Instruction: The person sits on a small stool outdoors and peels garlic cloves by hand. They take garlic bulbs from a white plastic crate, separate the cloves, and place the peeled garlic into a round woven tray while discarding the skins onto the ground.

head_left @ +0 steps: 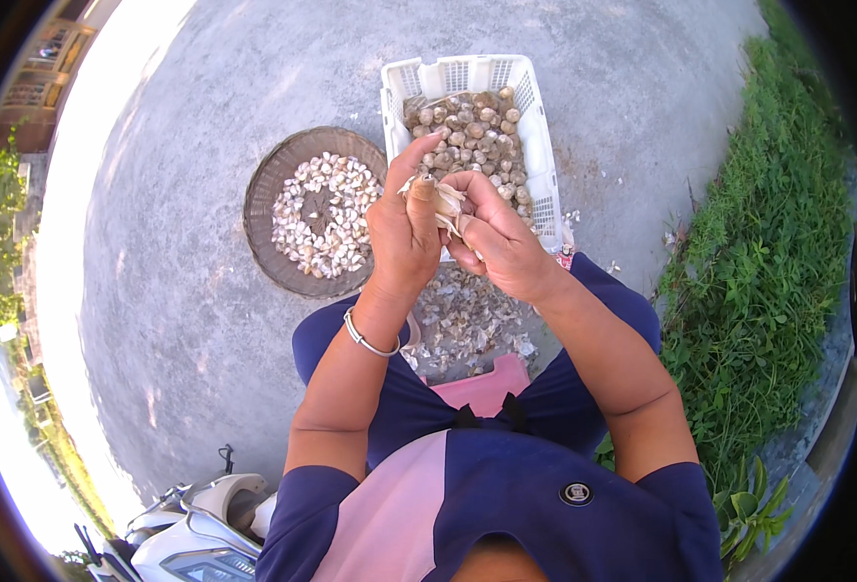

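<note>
Between my two hands is a garlic bulb (447, 203) with pale, papery skin peeling away, held up in front of the crate. My left hand (404, 228) grips it from the left, thumb pressed on it and index finger pointing away from me. From the right, my right hand (501, 238) pinches the bulb and its loose skin; its fingertips are partly hidden. Beyond my hands stands a white plastic crate (542, 145) holding many whole brownish garlic bulbs (477, 126). Left of it, a round woven basket (262, 218) holds separated white garlic cloves (324, 254).
Loose garlic skins (472, 315) lie heaped between my knees, above a pink piece (491, 386). Grey concrete (186, 291) spreads around. Green weeds (748, 272) border the right side. A white motorbike (201, 529) is parked at the lower left.
</note>
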### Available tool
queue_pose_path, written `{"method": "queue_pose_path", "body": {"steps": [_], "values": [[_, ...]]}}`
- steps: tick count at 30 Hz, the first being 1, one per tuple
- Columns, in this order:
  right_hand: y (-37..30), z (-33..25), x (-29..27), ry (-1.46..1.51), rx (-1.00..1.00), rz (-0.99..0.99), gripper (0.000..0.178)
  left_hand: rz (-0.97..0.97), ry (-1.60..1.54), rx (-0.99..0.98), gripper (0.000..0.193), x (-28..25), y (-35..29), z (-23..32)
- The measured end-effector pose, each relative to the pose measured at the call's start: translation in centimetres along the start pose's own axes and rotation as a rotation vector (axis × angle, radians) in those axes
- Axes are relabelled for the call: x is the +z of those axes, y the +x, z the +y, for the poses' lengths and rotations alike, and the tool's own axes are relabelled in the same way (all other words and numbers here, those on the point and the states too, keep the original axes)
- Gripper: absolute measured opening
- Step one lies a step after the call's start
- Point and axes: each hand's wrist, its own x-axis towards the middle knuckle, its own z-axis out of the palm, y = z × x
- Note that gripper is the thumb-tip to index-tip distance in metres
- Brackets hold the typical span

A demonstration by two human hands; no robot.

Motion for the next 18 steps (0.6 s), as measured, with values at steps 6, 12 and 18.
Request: {"method": "queue_pose_path", "body": {"steps": [6, 12, 18], "values": [[-0.1, -0.9, -0.3, 0.481, 0.229, -0.042, 0.027, 0.031, 0.038, 0.019, 0.047, -0.1, -0.2, 0.3], [-0.2, -0.9, -0.4, 0.359, 0.171, -0.018, 0.024, 0.046, 0.027, 0.085, 0.049, 0.2, -0.1, 0.2], [-0.3, -0.3, 0.0, 0.227, 0.074, 0.027, 0.019, 0.028, -0.035, -0.002, 0.051, 0.5, -0.2, 0.0]]}}
